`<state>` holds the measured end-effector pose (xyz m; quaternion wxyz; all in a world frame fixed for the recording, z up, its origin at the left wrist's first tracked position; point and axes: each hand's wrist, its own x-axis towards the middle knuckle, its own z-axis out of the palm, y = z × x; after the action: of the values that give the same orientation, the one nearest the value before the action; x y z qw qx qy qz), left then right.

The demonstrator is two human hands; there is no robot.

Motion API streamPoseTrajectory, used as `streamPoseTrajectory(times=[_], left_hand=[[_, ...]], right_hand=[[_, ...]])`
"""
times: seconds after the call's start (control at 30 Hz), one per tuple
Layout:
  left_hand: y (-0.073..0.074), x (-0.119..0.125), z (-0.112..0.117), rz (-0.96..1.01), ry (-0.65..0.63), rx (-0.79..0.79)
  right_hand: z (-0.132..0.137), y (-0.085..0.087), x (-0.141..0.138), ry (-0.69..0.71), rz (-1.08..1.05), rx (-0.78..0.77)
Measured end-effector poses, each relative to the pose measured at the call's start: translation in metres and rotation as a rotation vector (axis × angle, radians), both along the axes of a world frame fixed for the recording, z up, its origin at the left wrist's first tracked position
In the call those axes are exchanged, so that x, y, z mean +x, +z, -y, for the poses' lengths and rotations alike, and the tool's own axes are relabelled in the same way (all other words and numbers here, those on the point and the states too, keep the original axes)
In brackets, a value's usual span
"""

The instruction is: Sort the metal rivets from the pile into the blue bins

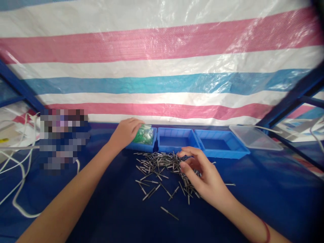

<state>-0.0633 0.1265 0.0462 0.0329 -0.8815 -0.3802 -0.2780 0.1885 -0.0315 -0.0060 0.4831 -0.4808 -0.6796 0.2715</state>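
At the left blue bin (pixel 145 147), my left hand (pixel 128 131) has its fingers bent over the upper left of a clear plastic bag (pixel 144 135) with green contents. It appears to grip the bag; my thumb is hidden. My right hand (pixel 202 170) hovers at the right side of a pile of pop rivets (pixel 158 162), thumb and forefinger curved and apart. No rivet shows between those fingertips; the other fingers are partly hidden. Several rivets lie scattered in front of the pile, with a single rivet (pixel 169 213) nearest me.
A middle blue bin (pixel 168 148) and a right blue bin (pixel 225 153) continue the row. Beside them lies a clear plastic lid (pixel 255 138). White cables (pixel 21 168) run over the left of the blue table (pixel 116 209). A striped tarp (pixel 157 81) hangs behind.
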Motion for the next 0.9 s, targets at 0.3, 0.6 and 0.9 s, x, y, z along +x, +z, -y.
streamPoseTrajectory(times=[0.3, 0.6, 0.9], left_hand=[[-0.009, 0.016, 0.02, -0.05, 0.073, 0.161], [-0.027, 0.031, 0.09, -0.168, -0.319, -0.053], [-0.05, 0.038, 0.1, -0.133, -0.235, -0.187]], right_hand=[[-0.003, 0.013, 0.007, 0.121, 0.377, 0.138], [-0.006, 0.011, 0.005, 0.088, 0.803, 0.256], [-0.012, 0.001, -0.012, -0.004, 0.919, 0.339]])
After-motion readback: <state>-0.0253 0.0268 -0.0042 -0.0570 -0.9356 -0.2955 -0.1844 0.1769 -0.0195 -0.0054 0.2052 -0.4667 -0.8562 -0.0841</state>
